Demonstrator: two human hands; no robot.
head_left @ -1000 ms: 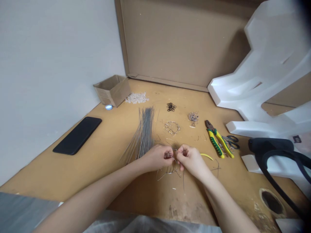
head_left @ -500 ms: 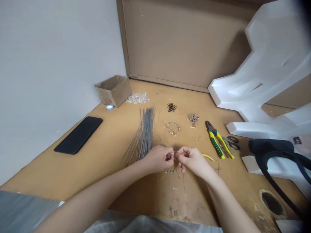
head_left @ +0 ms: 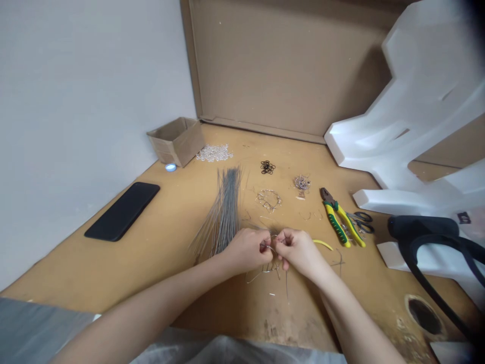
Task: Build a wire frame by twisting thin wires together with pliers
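Some wire [head_left: 271, 247] | left fingers [head_left: 265, 236], right fingers [head_left: 285, 248] pinching it | dark marking [head_left: 463, 218] unreadable

- The scene is lit moderately by soft, diffuse light.
- A broad shadow is cast on the cardboard panel [head_left: 280, 65] beside the white foam [head_left: 420, 101].
- The tabletop [head_left: 212, 308] is softly shaded between the forearms [head_left: 162, 296].
- Fine wire ends [head_left: 287, 290] are blurred.
- The top right corner is darkened.

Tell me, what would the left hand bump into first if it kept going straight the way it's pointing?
The left hand would probably meet the right hand, just across a small gap with thin metal wire in it; exact depth is hard to tell.
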